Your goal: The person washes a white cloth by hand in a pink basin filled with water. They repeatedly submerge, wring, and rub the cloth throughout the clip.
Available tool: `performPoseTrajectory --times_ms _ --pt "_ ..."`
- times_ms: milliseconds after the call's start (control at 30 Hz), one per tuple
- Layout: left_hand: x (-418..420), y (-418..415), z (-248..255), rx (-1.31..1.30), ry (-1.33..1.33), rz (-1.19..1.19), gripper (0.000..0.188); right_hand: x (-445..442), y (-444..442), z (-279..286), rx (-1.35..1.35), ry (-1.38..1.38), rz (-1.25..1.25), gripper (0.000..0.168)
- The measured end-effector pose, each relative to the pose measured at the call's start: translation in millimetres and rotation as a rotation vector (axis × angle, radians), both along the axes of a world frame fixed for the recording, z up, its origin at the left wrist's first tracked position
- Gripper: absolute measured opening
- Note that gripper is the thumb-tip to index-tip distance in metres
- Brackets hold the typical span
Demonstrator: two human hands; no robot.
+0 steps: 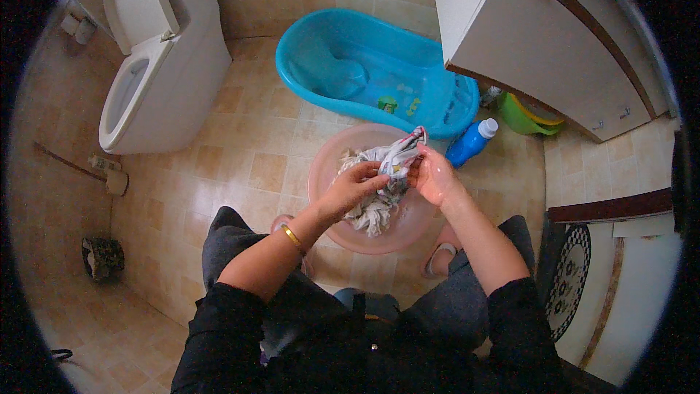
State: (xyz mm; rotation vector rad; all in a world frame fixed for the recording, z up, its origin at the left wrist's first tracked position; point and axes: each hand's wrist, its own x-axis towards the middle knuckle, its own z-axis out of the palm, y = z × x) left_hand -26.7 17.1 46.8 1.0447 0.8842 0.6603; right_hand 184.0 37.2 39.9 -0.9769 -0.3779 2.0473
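Both of my hands hold a wet white cloth with coloured patterns (398,160) above a round pink plastic basin (322,175). My left hand (356,185) grips its left side between thumb and fingers, and a gold bracelet is on that wrist. My right hand (435,175), wet with some suds on it, has its fingers against the cloth's right side; the fingertips are partly hidden. Below the hands, more crumpled whitish cloth (373,216) lies in the basin. The basin stands on the tiled floor between my feet.
A blue baby bathtub (328,101) lies just beyond the basin. Beside it stand a blue bottle with a white cap (468,142) and green and yellow basins (522,116), near a white cabinet (536,49). A toilet (180,76) with raised lid is at upper left, a waste bin (104,260) at far left.
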Motion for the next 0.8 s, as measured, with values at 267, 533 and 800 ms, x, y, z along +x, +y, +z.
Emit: performPoseTrajectory --times_ms 267,533,800 --pt "-7 2 -10 -0.088 -0.084 0.116 0.025 -11 -3 5 0.074 -0.124 -0.006 0.023" --pt "-36 21 -1 -0.09 -0.003 0.253 0.014 16 12 -9 0.532 -1.298 0.24 0.023" --pt "-60 32 -8 0.238 0.634 0.466 0.024 20 14 37 0.355 -1.088 0.019 0.034"
